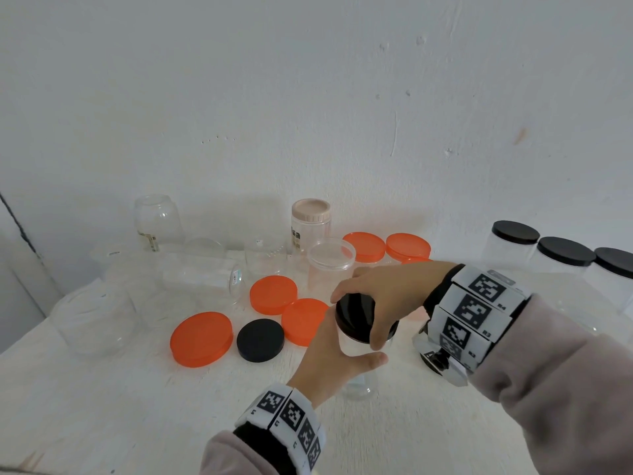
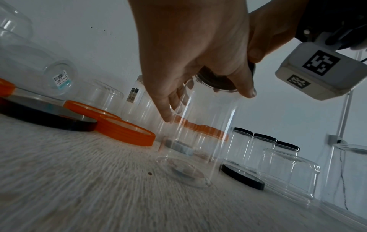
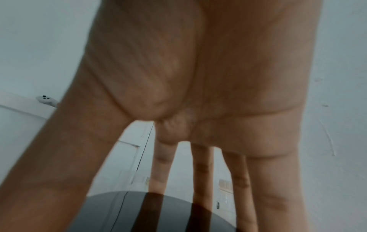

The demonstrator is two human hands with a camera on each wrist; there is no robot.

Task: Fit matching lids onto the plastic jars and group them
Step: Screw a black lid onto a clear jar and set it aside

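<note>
Clear plastic jar (image 2: 200, 133) stands near the table's (image 1: 102, 406) front edge, left hand (image 1: 329, 358) wrapped round its body, right hand (image 1: 387, 296) grasping the black lid (image 1: 356, 318) on its mouth. Loose orange lids (image 1: 202, 337) lie just left.

clear jar (image 1: 356, 347) upright on table, black lid (image 1: 356, 315) on top | 3 black-lidded jars (image 1: 561, 262) grouped far R
</note>
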